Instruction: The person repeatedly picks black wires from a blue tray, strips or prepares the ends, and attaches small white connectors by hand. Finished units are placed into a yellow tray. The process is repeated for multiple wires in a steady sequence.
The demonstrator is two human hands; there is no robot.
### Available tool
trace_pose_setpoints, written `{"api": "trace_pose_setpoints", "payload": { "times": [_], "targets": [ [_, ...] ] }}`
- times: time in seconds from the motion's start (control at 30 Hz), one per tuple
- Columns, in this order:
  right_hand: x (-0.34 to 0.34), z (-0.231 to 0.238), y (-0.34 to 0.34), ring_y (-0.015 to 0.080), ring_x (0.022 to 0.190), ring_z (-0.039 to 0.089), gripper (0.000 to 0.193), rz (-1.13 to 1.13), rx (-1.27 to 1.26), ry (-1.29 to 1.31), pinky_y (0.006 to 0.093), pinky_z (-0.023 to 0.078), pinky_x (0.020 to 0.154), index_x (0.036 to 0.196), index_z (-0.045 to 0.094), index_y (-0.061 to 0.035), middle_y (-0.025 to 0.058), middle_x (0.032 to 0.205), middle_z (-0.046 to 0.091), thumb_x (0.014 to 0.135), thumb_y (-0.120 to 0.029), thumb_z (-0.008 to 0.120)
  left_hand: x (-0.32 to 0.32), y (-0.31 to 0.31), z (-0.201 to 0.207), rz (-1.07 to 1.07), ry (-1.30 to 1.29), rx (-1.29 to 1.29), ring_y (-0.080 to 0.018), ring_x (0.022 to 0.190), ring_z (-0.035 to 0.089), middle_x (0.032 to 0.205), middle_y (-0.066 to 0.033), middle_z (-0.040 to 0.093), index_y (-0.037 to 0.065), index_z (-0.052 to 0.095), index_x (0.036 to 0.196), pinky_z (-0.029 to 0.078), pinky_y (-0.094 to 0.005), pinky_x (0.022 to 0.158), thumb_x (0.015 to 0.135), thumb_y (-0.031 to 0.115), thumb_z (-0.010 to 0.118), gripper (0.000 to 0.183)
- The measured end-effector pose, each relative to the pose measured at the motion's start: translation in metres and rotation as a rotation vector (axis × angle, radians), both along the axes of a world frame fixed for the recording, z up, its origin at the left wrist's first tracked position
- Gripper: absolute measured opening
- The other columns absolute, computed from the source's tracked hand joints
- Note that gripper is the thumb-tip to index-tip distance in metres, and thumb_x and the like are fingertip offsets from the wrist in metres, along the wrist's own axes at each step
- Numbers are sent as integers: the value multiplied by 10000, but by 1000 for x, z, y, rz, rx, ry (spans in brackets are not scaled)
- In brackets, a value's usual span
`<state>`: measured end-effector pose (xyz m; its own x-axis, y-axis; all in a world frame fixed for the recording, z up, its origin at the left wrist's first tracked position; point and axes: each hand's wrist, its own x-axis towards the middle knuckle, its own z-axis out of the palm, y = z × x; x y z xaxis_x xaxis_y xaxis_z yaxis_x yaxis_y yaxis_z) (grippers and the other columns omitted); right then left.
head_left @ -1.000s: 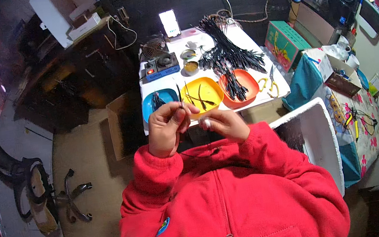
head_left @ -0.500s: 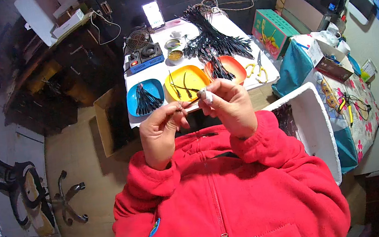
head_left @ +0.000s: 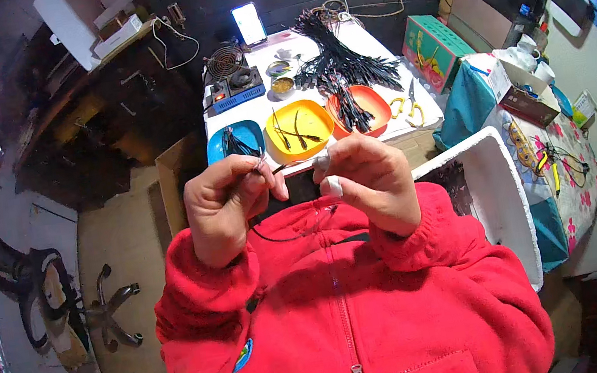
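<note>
Both my hands are raised over the near table edge, in front of my red jacket. My left hand point(head_left: 229, 205) is closed in a pinch on the bare wire ends of a thin black cable point(head_left: 292, 236), which sags in a curve below the hands. My right hand point(head_left: 374, 183), with white wrapping on its thumb and index tips, is closed on a short dark cable piece pointing left. Whether both are one cable I cannot tell. Beyond them stand a blue tray point(head_left: 214, 149) of black cables, a yellow tray point(head_left: 281, 116) with several cables, and an orange-red tray point(head_left: 377, 109) holding a cable bunch.
Behind the trays are a blue-fronted burner point(head_left: 239, 97), a small bowl point(head_left: 282, 88), a lit phone point(head_left: 249, 24) and a big heap of black cables point(head_left: 349, 57). Yellow-handled scissors point(head_left: 410, 110) lie at right. A white foam box point(head_left: 502, 196) stands beside me, a cardboard box point(head_left: 172, 193) at left.
My hands have moved apart, the left one going leftward. The right thumb and index tips have separated. A cable loop now shows hanging below the hands. The view has shifted slightly.
</note>
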<state>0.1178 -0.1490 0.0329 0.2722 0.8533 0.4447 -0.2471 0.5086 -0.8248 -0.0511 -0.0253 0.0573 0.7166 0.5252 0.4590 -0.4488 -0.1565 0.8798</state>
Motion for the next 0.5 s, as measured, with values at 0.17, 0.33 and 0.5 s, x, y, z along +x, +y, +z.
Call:
{"api": "trace_pose_setpoints", "payload": {
  "times": [0.17, 0.33, 0.5],
  "targets": [
    [2, -7, 8, 114, 937, 606, 241, 69, -11, 5, 247, 496, 837, 1103, 562, 19, 85, 1054, 627, 870, 54, 612, 10, -11, -21, -217, -40, -389, -113, 577, 461, 823, -80, 578, 33, 595, 939, 280, -199, 433, 929, 180, 583, 148],
    [6, -15, 6, 60, 856, 592, 148, -10, -62, -111, 209, 498, 759, 1021, 592, 25, 18, 919, 616, 874, 38, 604, 16, -19, -38, -305, -14, -538, -68, 518, 455, 784, -85, 639, 3, 624, 914, 347, -172, 473, 951, 177, 556, 190],
    [8, -20, 9, 21, 754, 543, 117, -223, 34, -316, 179, 441, 640, 961, 606, 5, -4, 845, 609, 852, 44, 624, 23, -28, -43, -12, 16, -429, -71, 517, 490, 834, -111, 684, -3, 648, 962, 357, -176, 455, 933, 140, 588, 158]
  ]
}}
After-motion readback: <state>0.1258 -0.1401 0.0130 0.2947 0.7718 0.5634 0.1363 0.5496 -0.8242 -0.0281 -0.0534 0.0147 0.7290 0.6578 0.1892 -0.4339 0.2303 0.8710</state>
